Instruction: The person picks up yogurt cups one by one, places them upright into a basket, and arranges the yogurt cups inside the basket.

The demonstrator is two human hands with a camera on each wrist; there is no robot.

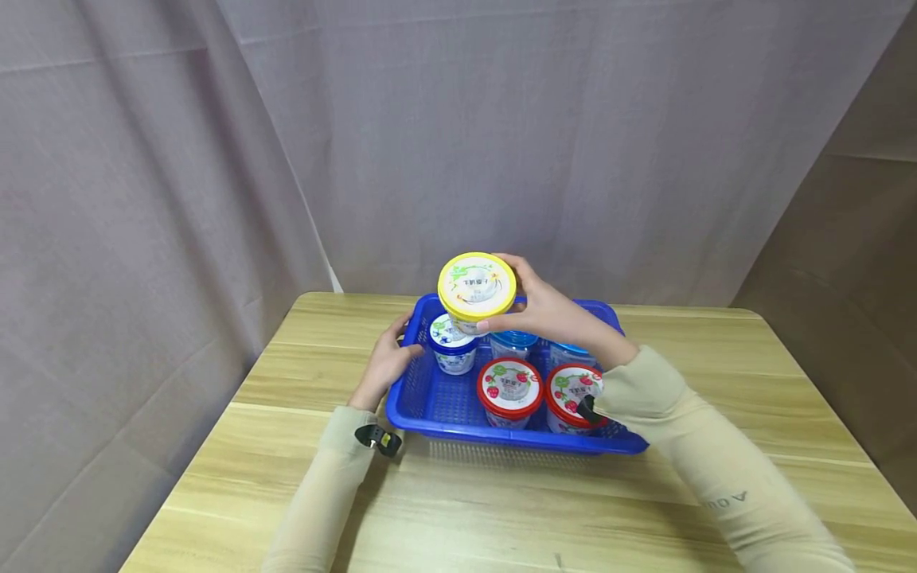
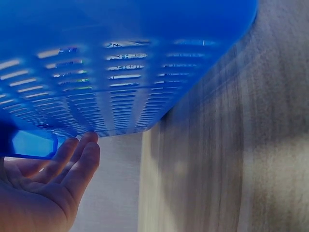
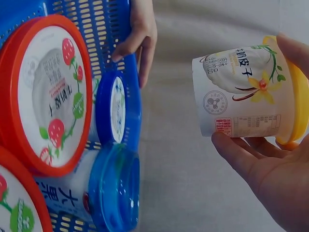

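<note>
My right hand point(image 1: 548, 306) holds a yellow-lidded yogurt cup point(image 1: 477, 288) above the back left part of a blue plastic basket point(image 1: 444, 398). In the right wrist view, fingers and thumb span the white cup point(image 3: 241, 92), which has a vanilla flower print. My left hand point(image 1: 390, 354) grips the basket's left rim, thumb over the edge and fingers along the outer side. A blue-lidded cup point(image 1: 454, 338) stands inside near that hand. At the basket's front are two red-lidded cups with strawberry prints, one in the middle point(image 1: 510, 390) and one at the right point(image 1: 573, 390).
Behind the red lids stand two clear-blue-lidded cups point(image 1: 513, 342), partly hidden by my right hand and arm. The basket sits on a wooden table point(image 1: 458, 509) near its back edge. A grey curtain point(image 1: 544, 143) hangs behind the table.
</note>
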